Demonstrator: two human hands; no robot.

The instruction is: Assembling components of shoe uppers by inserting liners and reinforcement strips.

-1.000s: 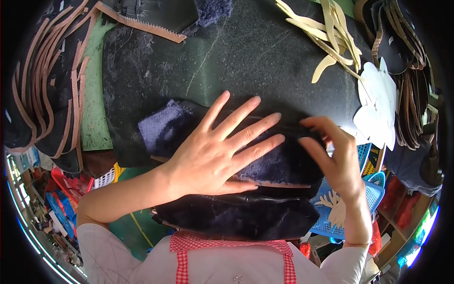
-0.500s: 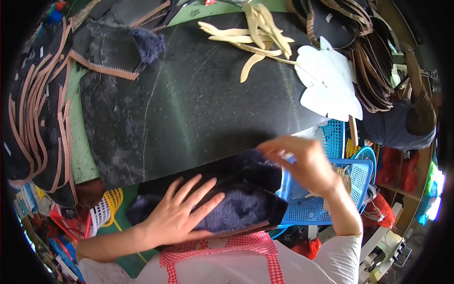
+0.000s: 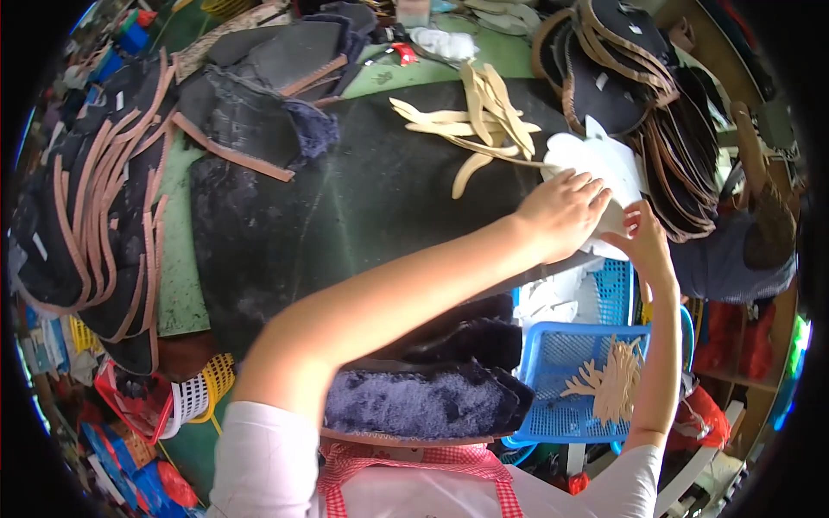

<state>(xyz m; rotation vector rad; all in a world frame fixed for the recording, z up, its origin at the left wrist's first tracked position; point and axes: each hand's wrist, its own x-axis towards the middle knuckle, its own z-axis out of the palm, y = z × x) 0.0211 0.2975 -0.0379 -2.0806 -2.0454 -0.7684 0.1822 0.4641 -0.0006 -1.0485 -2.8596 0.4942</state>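
A stack of white cut-out pieces (image 3: 596,155) with lobed edges lies at the right end of the dark work board (image 3: 363,224). My left hand (image 3: 566,216) reaches across and rests on it, fingers bent and close together. At its near right edge my right hand (image 3: 646,242) has thumb and fingers closed about a white piece; the exact grip is partly hidden. Close to my body lies a dark shoe-upper-like piece with blue fleece lining (image 3: 423,401), untouched by either hand. Pale curved strips (image 3: 492,121) are heaped on the board, left of the white stack.
Dark pieces with brown edging (image 3: 95,207) pile up at the left, with more (image 3: 682,164) at the far right. A blue basket (image 3: 553,414) holding tan strips (image 3: 617,380) stands below my right forearm. Another person's arm (image 3: 764,190) shows at the right.
Both hands have left the area near my body and moved up and right to the white pieces. My left arm now crosses the board; the fleece-lined piece lies free. The view has shifted.
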